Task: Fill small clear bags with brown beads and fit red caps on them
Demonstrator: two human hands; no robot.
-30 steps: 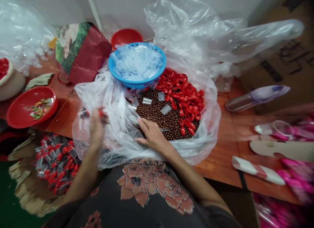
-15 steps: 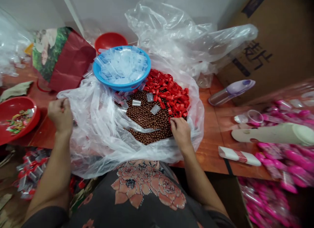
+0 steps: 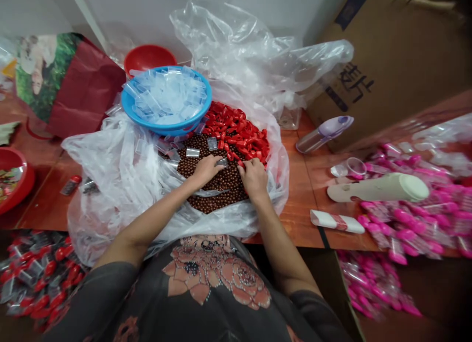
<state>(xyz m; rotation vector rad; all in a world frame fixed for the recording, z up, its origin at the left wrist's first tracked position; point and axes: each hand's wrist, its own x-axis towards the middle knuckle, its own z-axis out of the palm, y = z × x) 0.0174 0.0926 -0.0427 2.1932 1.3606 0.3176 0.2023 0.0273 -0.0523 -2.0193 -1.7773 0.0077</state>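
On the near side of the blue basin, the left hand pinched a clear case, the right hand a red cap; the basin partly hid a red bowl.

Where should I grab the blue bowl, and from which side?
Take the blue bowl by opposite sides of its rim, coming from left and right at once. It's round and wide, and clear plastic pieces are heaped inside, so an even lift would probably spill least.
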